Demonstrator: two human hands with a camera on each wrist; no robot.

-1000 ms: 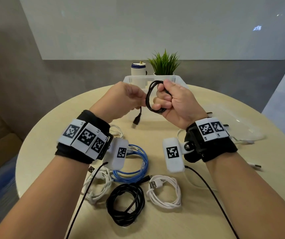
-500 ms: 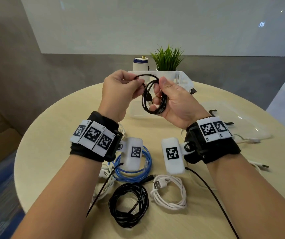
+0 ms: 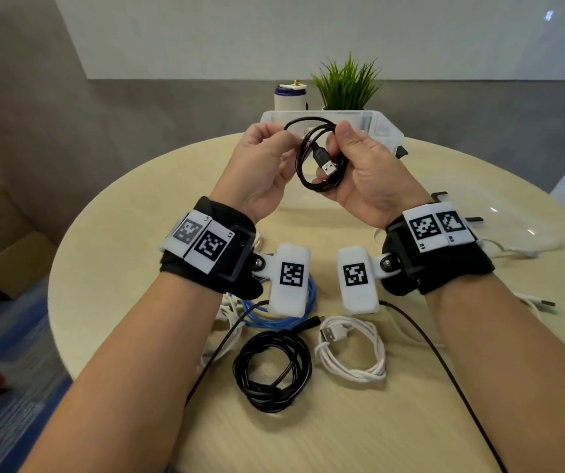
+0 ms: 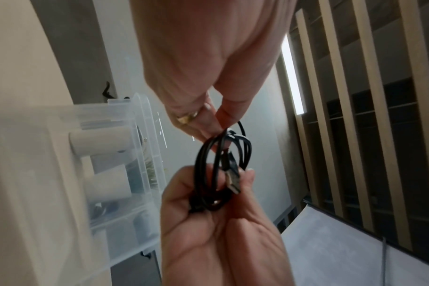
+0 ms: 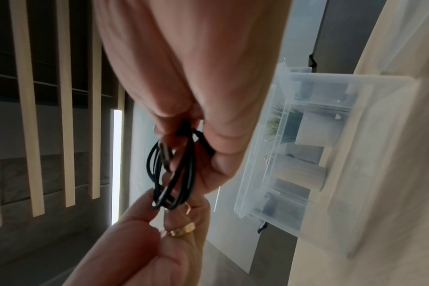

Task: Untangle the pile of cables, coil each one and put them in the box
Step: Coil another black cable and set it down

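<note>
Two hands meet above the far half of the round table (image 3: 144,213), working one short black USB cable (image 3: 303,172). The right hand (image 3: 366,172) has its fingers and thumb curled round the gathered loops, so the small coil stands upright against its palm with the USB-A plug (image 3: 326,165) poking out through the middle. The left hand (image 3: 262,165) pinches the top strand of the same cable between thumb and fingertips, just beside the right thumb; the last arc of cable bridges the two hands. In the left wrist view the plug (image 4: 233,181) lies across the right hand's fingertips, and the loops run from one pinch to the other.

Judging from this, the cable is nearly wound and only its tail needs tucking in before it can go in the box. The clear plastic box (image 3: 381,128) stands directly behind the hands, near enough for a short reach forward; its lid (image 3: 513,213) lies to the right on the table.

Closer to the person, four cables look already coiled but are not yet boxed: a blue cable (image 3: 274,319), a black coil (image 3: 271,370), a white USB coil (image 3: 352,353) and another white cable (image 3: 230,312) partly hidden under the left wrist. At the right edge a loose white cable (image 3: 537,302) trails uncoiled. So the coiling seems mostly done, and all of the boxing remains, as far as the box's cloudy walls let me tell.
</note>
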